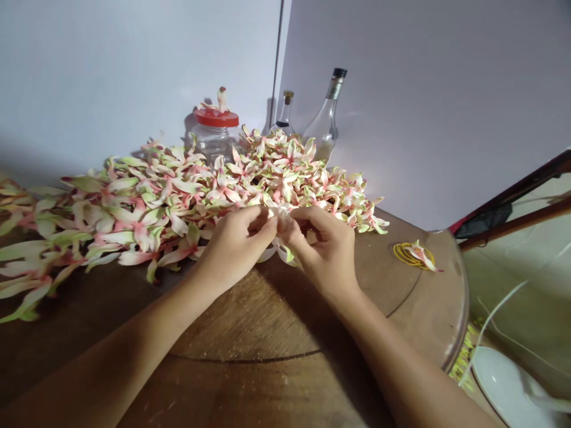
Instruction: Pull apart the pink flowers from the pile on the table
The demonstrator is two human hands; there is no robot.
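Wall: smooth, pale blue-grey, a dark vertical line near the middle. Against it, a brown wooden table with a curved edge [250,321]; worn, faintly glossy top, pale specks, one dark arcing seam.

Across the back and left of the table, a wide heap of cream, pink and green flower pieces [178,202]: long pointed petals, curled tips, pink centres. Cloth, plastic or real, cannot tell.

Behind the heap, a tall clear-glass bottle with a black cap [328,116], leaning; beside it a shorter clear bottle with a tan stopper [288,101]; further left, a squat clear jar with a red lid [217,119], another flower piece on top.

Left hand [236,241] and right hand [328,249] meet at the heap's front edge, thumbs and fingertips pinched together on a small whitish flower piece [280,214], raised over the table and mostly covered by the fingers. Whitish petals show just below. Step in hand, as I judge it: close shaping or joining by fingertip. Next move would call for one hand steadying, the other pressing lightly.

Far right on the table: thin, smooth yellow coil [404,257], one pink-and-white piece lying across it.
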